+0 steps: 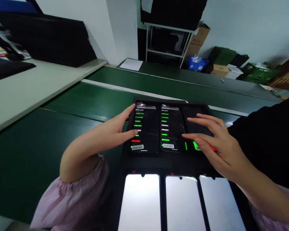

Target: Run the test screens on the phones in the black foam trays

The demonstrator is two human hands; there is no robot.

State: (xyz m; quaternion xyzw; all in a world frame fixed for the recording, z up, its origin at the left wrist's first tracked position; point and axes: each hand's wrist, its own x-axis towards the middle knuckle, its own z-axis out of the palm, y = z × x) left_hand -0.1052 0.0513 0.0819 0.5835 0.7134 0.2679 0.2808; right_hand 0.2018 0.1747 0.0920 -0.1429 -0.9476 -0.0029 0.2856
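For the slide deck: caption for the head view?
Left hand and right hand touch lit phones in a black tray.

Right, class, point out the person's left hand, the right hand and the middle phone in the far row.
left hand (112, 130), head view, back of the hand.
right hand (215, 142), head view, back of the hand.
middle phone (171, 131), head view, centre of its screen.

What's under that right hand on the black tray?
The right hand rests on a dark-screened phone, rightmost in the far row of the black tray. A green patch and a red edge peek out by the fingers; the rest of its lower screen is covered.
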